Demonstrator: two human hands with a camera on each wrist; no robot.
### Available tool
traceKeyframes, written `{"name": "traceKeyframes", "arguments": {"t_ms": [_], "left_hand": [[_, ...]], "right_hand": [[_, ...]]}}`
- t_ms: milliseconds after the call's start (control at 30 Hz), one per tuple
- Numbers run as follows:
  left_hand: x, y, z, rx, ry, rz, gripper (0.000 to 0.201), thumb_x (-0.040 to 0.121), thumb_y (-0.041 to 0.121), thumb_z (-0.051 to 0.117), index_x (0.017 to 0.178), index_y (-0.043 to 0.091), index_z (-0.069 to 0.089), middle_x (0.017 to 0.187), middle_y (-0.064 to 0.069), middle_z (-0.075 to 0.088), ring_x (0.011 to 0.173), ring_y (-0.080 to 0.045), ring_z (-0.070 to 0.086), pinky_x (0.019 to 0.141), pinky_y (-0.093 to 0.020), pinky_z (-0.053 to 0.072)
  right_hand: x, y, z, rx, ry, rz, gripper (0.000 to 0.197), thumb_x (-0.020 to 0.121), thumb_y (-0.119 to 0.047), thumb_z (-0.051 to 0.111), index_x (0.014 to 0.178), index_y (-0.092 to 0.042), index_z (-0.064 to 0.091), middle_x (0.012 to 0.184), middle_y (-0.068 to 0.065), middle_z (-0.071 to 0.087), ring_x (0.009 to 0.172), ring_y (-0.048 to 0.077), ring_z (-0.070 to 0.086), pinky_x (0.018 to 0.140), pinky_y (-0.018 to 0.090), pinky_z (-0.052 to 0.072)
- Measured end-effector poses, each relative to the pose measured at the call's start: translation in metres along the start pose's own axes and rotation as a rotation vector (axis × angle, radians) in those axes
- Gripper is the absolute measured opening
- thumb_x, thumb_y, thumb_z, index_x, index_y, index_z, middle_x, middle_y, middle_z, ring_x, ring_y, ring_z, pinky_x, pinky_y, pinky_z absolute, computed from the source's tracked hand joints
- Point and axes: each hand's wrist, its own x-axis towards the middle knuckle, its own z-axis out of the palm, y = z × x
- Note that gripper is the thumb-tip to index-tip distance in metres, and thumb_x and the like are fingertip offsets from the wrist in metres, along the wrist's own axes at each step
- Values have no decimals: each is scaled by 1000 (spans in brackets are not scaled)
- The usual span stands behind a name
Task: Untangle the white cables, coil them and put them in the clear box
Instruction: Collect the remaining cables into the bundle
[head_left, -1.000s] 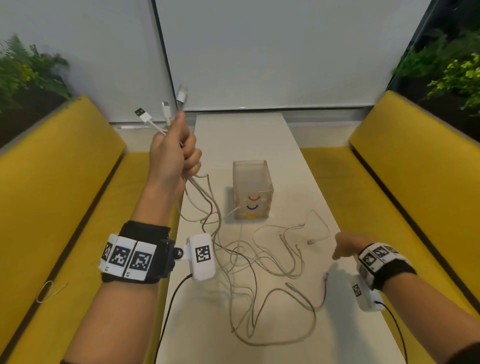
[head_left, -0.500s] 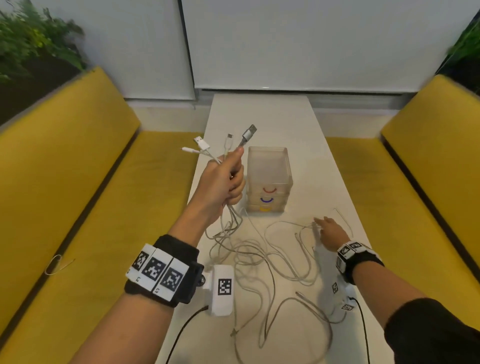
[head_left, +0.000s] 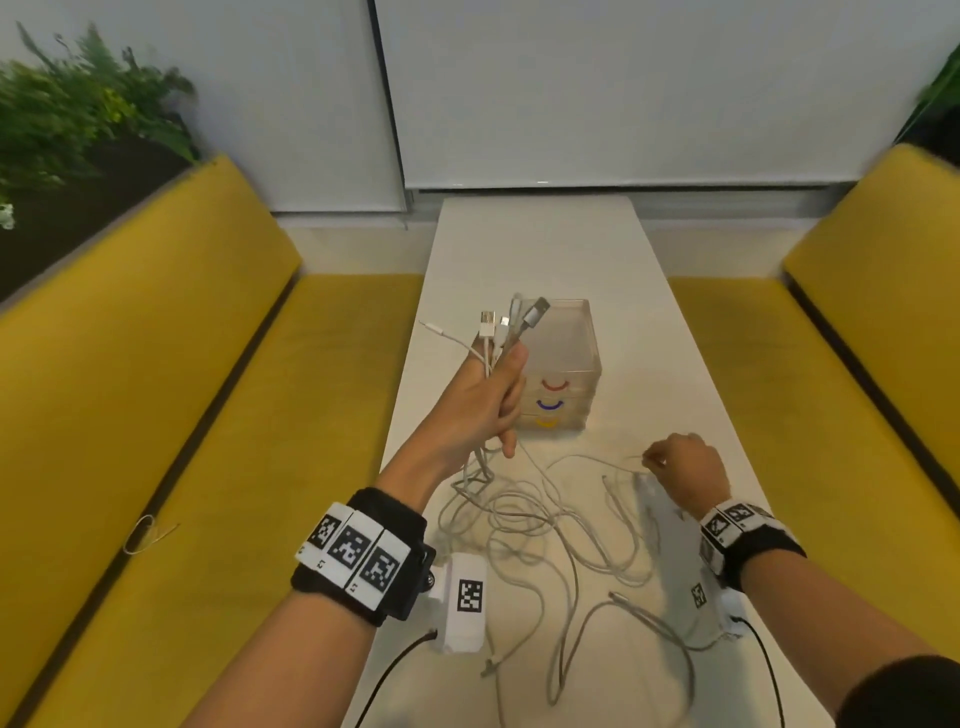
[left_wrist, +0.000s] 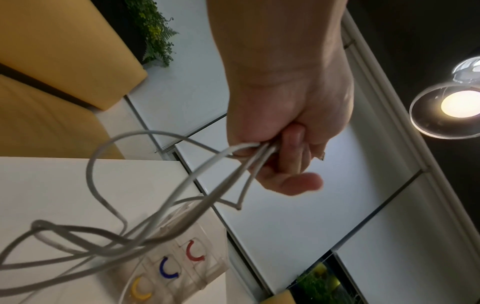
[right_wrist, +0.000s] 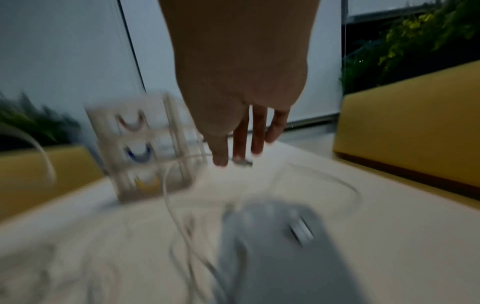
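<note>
My left hand (head_left: 496, 400) is raised above the table and grips a bundle of white cables just below their plugs (head_left: 511, 322), which fan out in front of the clear box (head_left: 571, 338). In the left wrist view the fingers (left_wrist: 288, 156) are curled round the cables (left_wrist: 182, 185), which hang toward the box (left_wrist: 197, 273). The rest of the cables lie in a loose tangle (head_left: 545, 519) on the table. My right hand (head_left: 649, 460) is low over the table right of the box, fingertips (right_wrist: 221, 158) pinching a cable plug (right_wrist: 242, 162); this view is blurred.
The narrow white table (head_left: 545, 244) runs between two yellow benches (head_left: 156, 415) (head_left: 805, 415). The clear box has three drawers with red, blue and yellow handles. A stray wire loop (head_left: 145, 535) lies on the left bench. Another plug (right_wrist: 301, 232) lies near my right hand.
My left hand has come down and forward with the cable bundle, now in front of the box. My right hand has moved forward and left to a cable end on the table.
</note>
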Motion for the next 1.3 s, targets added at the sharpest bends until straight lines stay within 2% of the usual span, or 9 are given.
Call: {"name": "traceKeyframes", "arguments": {"t_ms": [133,267,467,600,767,900,1033,1167,1300], "left_hand": [[-1,-2,2,74,47,-25,48,106,39,46,63,16,42,53,-3,25,38,-14,30,52,-36,52],[-3,-2,11,95,40,-92,42,105,44,45,73,17,44,54,4,32,48,-14,30,51,-31,31],[-8,3,40,247,-112,70,29,102,26,58,129,30,50,81,11,62,51,2,50,47,-11,36],[-4,10,41,328,-120,125,20,94,19,65,113,19,59,76,-3,56,57,-5,46,50,-19,38],[-2,19,39,307,-155,120,10,97,15,56,93,18,65,58,16,48,52,-3,42,48,-17,34],[-8,32,42,142,-108,139,29,107,31,44,84,26,61,50,16,48,49,-3,42,48,-18,34],[-9,57,31,103,160,218,25,106,29,45,86,16,55,66,6,48,58,-8,48,53,-19,41],[-12,96,-12,-272,436,345,35,108,30,39,82,12,54,80,-7,62,89,-22,67,85,-34,55],[-21,135,-46,-522,389,479,41,108,41,34,81,14,48,64,-3,45,46,-11,42,39,-24,37]], "right_hand": [[-9,-30,-66,164,-118,-122,25,94,-29,62,105,-12,76,88,2,65,75,20,60,66,25,39],[-32,-68,-140,376,-185,-248,26,92,-21,66,118,-19,68,77,-7,63,57,8,63,56,14,44],[-72,-114,-206,771,-212,-335,40,80,-15,79,115,-18,60,83,0,72,67,9,65,64,19,52],[-82,-117,-219,947,-243,-229,59,76,-5,81,127,-15,54,90,4,71,77,15,69,75,31,60],[-90,-122,-232,1186,-157,-134,71,77,-5,80,138,-17,46,98,21,70,92,27,72,90,40,58],[-96,-136,-225,1422,-224,-128,80,71,-32,85,138,-17,44,115,19,63,106,30,67,100,48,52],[-107,-139,-208,1189,-419,-307,24,91,-26,69,93,-2,64,71,1,62,63,14,57,63,23,48],[-105,-103,-184,1089,-286,-176,47,95,-27,62,53,-25,42,58,-4,27,54,12,23,62,37,19],[-104,-60,-158,1011,-202,80,47,93,-29,64,58,-21,34,59,-3,26,57,15,26,69,38,27]]}}
